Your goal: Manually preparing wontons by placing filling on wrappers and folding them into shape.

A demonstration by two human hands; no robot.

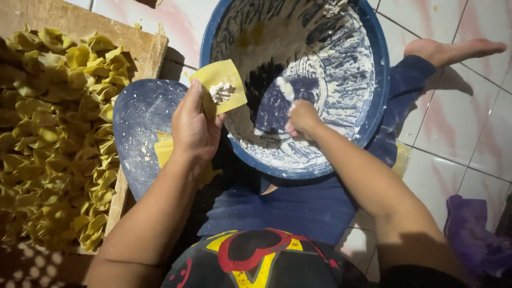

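- Yellow dumpling wrapper [220, 85], a square sheet with a small white lump of filling [221, 93] at its middle, lies just above the centre of the frame, over the left rim of the blue basin.
- Left hand [194, 128] grasps the wrapper from below, thumb and fingers cupped under its lower edge.
- Right hand [303, 118] is clenched around a spoon [286, 89] coated in white paste, its tip inside the basin.
- Blue basin [373, 37] fills the upper middle of the frame, its inner wall smeared with white filling and scraped nearly bare.
- Blue lid [140, 122] lies left of the basin, dusted with flour, with a few more yellow wrappers [163, 150] on it under the left wrist.
- Wooden board [138, 50] at the left edge is heaped with folded yellow dumplings [53, 133].
- White floor tiles [469, 122] show at the right.
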